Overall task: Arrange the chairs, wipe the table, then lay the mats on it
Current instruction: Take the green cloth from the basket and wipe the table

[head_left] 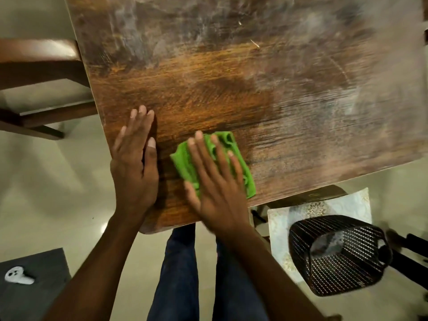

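Note:
A brown wooden table (231, 77) fills the upper view; its near corner is right in front of me. A crumpled green cloth (229, 144) lies on that corner. My right hand (217, 184) presses flat on the cloth with straight, spread fingers. My left hand (134, 163) rests flat on the table's left edge beside the cloth, fingers straight. Pale hazy streaks cover the far and right parts of the tabletop. A wooden chair (39, 72) stands at the table's left side. A patterned pale mat (280, 228) lies on a seat under the table's near right edge.
A black mesh chair back (335, 256) stands at the lower right, over the mat. A dark surface (34, 286) at the lower left holds a white controller (18, 275). My legs in dark trousers stand on the pale tiled floor (58, 181).

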Tool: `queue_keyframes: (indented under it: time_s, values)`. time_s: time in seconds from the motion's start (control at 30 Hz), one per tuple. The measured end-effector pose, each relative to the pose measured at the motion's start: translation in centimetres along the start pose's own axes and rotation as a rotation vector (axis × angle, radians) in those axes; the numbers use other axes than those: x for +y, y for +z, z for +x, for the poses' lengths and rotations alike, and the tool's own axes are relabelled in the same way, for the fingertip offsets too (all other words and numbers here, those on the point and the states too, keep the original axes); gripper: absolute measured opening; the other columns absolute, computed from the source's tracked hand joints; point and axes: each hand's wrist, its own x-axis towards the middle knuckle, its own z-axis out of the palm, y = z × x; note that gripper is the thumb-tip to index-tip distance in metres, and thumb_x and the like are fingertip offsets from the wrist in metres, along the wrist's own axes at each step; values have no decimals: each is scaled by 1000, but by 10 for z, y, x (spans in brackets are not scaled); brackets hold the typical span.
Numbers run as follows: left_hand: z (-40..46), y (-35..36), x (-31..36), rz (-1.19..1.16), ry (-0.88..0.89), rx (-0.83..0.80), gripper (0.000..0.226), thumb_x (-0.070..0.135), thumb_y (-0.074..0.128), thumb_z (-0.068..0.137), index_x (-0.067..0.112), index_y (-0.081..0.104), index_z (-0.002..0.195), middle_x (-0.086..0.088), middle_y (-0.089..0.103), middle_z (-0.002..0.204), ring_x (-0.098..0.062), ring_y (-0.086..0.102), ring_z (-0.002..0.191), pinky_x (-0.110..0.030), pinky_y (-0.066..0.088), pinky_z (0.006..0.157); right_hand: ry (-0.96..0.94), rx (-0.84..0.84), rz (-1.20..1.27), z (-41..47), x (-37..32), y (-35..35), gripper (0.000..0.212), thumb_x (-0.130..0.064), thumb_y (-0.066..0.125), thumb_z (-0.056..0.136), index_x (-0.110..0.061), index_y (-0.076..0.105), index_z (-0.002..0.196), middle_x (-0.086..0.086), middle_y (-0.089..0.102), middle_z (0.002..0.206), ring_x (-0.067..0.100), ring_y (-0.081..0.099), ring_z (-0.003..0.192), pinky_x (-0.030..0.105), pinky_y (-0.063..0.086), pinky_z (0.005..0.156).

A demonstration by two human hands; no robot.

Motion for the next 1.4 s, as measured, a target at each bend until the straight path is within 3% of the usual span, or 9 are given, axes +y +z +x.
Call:
queue_keyframes:
  time_s: [0.2, 0.33, 0.4, 0.53, 0.7, 0.93, 1.1, 1.23, 1.4]
  values:
    - [-3, 4, -7, 79, 44, 24, 52, 9, 41, 111, 10, 40, 163, -3, 36, 171, -15, 25, 163, -39, 18, 134, 388, 169, 4, 14, 117, -36, 69, -51, 25, 110, -22, 12, 171, -2, 6, 179, 22, 3, 166, 57, 17, 130]
    - [-4, 2, -6, -4, 11, 49, 51, 8, 40, 111, 9, 43, 161, -4, 40, 169, -17, 30, 161, -44, 23, 133, 561, 179, -1, 8, 87, -30, 72, -51, 26, 110, -20, 5, 171, -2, -1, 180, 24, -2, 166, 58, 16, 130]
    - [-4, 0, -4, -60, -8, 52, 49, 10, 39, 111, 8, 45, 160, -5, 42, 168, -19, 34, 160, -49, 26, 131, 531, 107, 24, -3, 35, -13, 76, -53, 28, 109, -18, 3, 171, 2, -5, 180, 28, -5, 166, 60, 13, 131]
    - [-3, -8, -1, -150, -19, 29, 49, 10, 41, 110, 7, 47, 158, -5, 44, 167, -19, 37, 159, -46, 28, 131, 229, -8, 31, -18, -85, 20, 85, -56, 42, 106, -16, 4, 171, 7, -6, 179, 31, -2, 166, 54, 8, 131]
    - [-3, -6, -6, -52, 20, -17, 51, 15, 41, 111, 7, 43, 161, -5, 39, 170, -19, 30, 161, -49, 23, 132, -54, -19, -4, -9, -46, 13, 78, -52, 44, 108, -20, 12, 171, -1, 1, 180, 21, -1, 166, 47, 8, 134]
    - [-3, 0, -8, 8, 22, -20, 53, 21, 40, 111, 8, 40, 163, -3, 35, 172, -16, 26, 163, -41, 17, 134, 401, 182, 23, 12, 125, -39, 68, -44, 29, 108, -19, 16, 171, 0, 8, 179, 22, 5, 166, 57, 19, 130]
    - [-3, 3, -7, 30, 24, 0, 54, 22, 41, 110, 8, 41, 162, -4, 36, 171, -17, 27, 162, -37, 17, 134, 587, 204, 14, 18, 114, -35, 72, -49, 29, 109, -21, 7, 171, -3, 1, 180, 20, -4, 166, 58, 14, 130]
    - [-3, 4, -6, 34, 30, 8, 53, 19, 42, 110, 6, 42, 161, -7, 38, 170, -20, 28, 162, -39, 18, 133, 412, 25, 16, 4, 15, -7, 85, -63, 35, 105, -18, 5, 171, 3, -5, 180, 28, -6, 166, 60, 12, 131]
    - [-4, 3, -3, 48, 43, 19, 53, 13, 41, 108, 5, 43, 160, -5, 38, 170, -20, 29, 162, -45, 22, 132, 60, -64, -48, -12, -70, 20, 100, -66, 52, 97, -16, 7, 171, 4, -4, 180, 26, -3, 166, 49, 11, 134]
